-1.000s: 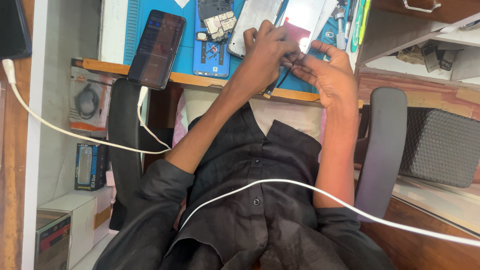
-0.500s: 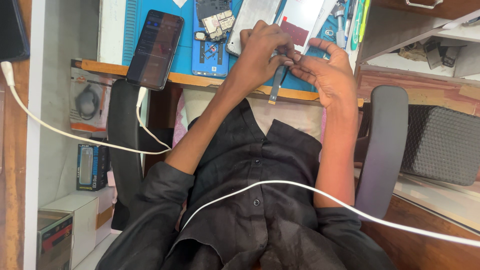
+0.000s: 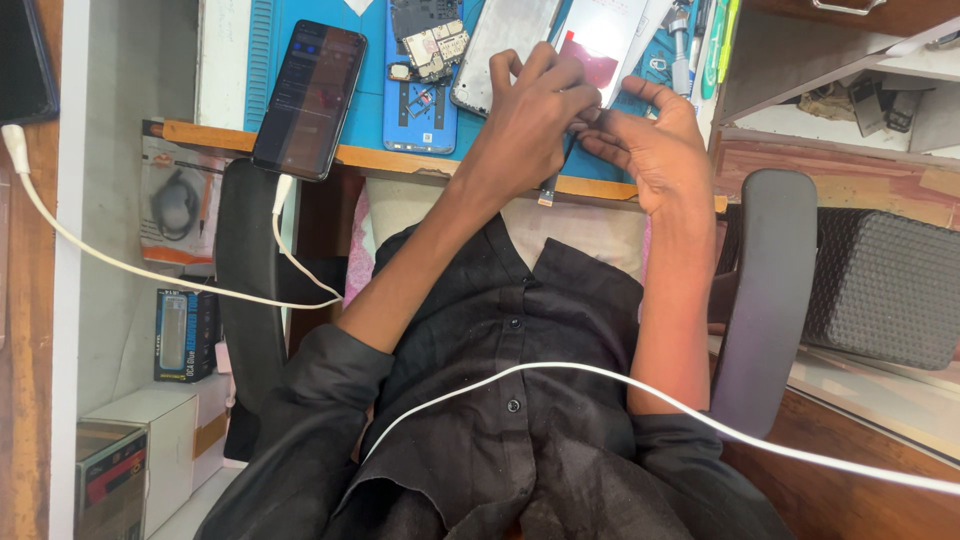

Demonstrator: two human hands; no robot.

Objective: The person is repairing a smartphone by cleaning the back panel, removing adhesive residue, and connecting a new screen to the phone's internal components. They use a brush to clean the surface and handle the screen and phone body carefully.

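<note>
Tool (image 3: pixel 553 180) now lower, pinched by L hand (image 3: pixel 525 120) & R hand (image 3: pixel 660 145).

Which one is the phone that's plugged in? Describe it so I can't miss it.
Start at the blue mat on the desk. At its left end a dark phone overhangs the desk edge. Unlike the opened phones near the hands, it is whole, with a white cable plugged into it.

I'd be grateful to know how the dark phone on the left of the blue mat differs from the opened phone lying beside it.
The dark phone is whole, its screen faintly lit, with a white cable plugged into its end; the opened phone shows bare circuit boards and no cable. The dark phone overhangs the desk edge, while the opened phone lies fully on the blue mat. Neither hand touches either.
</note>
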